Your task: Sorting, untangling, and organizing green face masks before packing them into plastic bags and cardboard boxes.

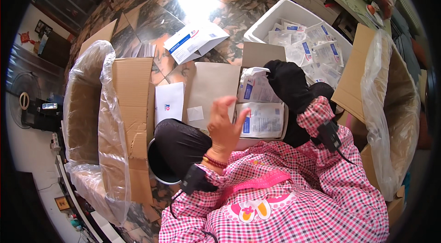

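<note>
My left hand (223, 128), bare with a dark red bead bracelet, hovers over the near left edge of an open white carton (286, 125). Its thumb and fingers are apart and hold nothing. Two stacks of flat white packets with blue print fill the carton. My right hand (289, 82), in a black glove, closes on the raised end of a white packet (255, 73) in the far stack; its fingertips are partly hidden. The nearer packet stack (262, 120) lies flat. The carton's pale grey lid (213, 87) is folded out to the left, with a small white paper square on it.
A white foam box (257, 29) of loose packets stands beyond my right hand. Large plastic-lined cardboard boxes (131, 105) (353, 75) flank me. A folded white carton (195, 40) lies on the marbled floor. Beside my left knee is a white printed box (169, 100).
</note>
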The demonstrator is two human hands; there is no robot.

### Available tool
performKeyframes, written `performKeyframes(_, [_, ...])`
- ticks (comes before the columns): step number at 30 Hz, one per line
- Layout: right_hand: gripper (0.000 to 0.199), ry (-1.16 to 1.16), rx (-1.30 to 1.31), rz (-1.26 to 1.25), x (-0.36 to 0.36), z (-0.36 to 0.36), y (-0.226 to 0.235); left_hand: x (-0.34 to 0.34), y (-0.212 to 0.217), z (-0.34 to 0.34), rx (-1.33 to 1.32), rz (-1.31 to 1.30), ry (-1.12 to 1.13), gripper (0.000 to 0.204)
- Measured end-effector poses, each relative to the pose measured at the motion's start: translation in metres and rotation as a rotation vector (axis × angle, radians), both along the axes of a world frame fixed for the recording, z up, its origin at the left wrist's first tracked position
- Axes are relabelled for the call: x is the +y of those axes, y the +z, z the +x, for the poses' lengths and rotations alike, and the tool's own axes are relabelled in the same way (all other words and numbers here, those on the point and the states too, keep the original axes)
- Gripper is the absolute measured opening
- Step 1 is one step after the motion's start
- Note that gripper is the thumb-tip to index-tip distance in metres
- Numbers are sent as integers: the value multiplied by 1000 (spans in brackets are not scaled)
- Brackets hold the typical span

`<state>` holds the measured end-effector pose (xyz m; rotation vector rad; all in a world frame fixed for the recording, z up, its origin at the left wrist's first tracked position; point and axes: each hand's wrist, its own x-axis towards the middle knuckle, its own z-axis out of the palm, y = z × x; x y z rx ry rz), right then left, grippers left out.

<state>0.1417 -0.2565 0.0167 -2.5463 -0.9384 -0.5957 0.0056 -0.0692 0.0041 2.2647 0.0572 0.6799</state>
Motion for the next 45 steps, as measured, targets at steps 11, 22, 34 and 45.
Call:
performKeyframes(11, [36,135,769,152,2,-79,15,-5,0,2,-46,-94,-214,12])
performKeyframes(22, [28,338,737,74,5,-114,-34,3,-17,-44,244,-211,-286,25])
performKeyframes(34, [7,358,187,-31,22,-141,0,-8,-29,-40,274,-540,-188,35])
performKeyframes(45, [12,349,35,-143,18,-154,25,-10,-67,-2,569,-479,7,45])
